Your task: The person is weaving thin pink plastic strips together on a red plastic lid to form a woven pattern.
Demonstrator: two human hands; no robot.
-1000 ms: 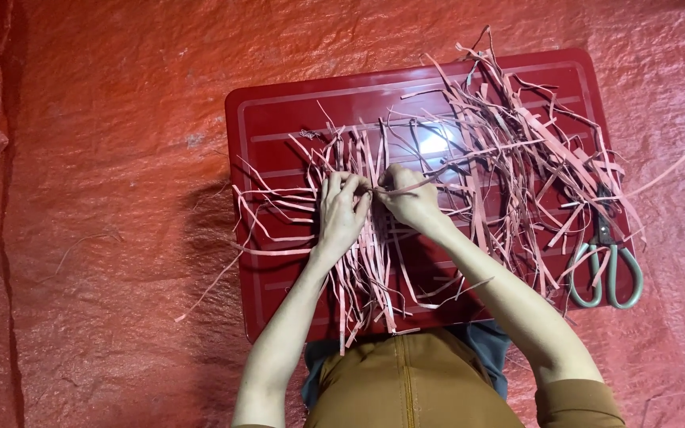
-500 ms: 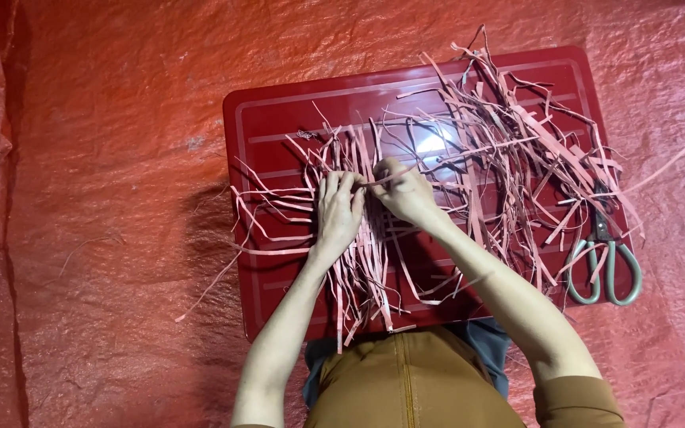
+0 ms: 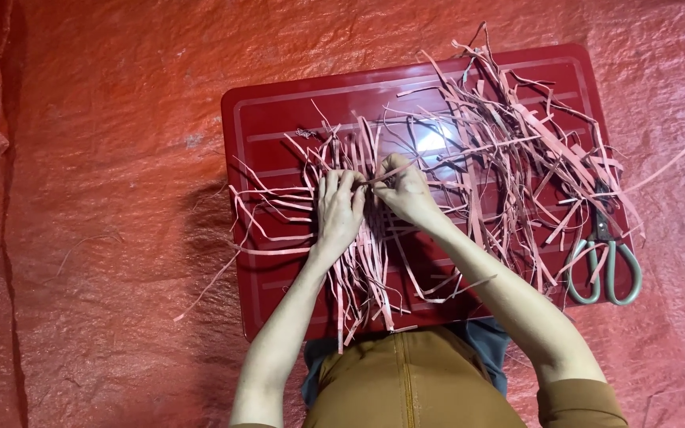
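Observation:
A dark red flat board point(image 3: 295, 119) lies on a red sheet and carries many thin pale strips. My left hand point(image 3: 338, 211) presses flat on a crossed bundle of strips point(image 3: 358, 261) near the board's middle. My right hand point(image 3: 406, 192) sits beside it, its fingertips pinching one strip end point(image 3: 380, 176) where the two hands meet. A looser heap of strips point(image 3: 517, 158) covers the board's right half.
Scissors with grey-green handles point(image 3: 606, 265) lie at the board's right edge, partly under strips. A crinkled red plastic sheet point(image 3: 97, 238) covers the ground all around. My brown garment point(image 3: 406, 388) fills the bottom centre.
Both hands stay at the same spot over the bundle; only the fingers have shifted slightly on the strip.

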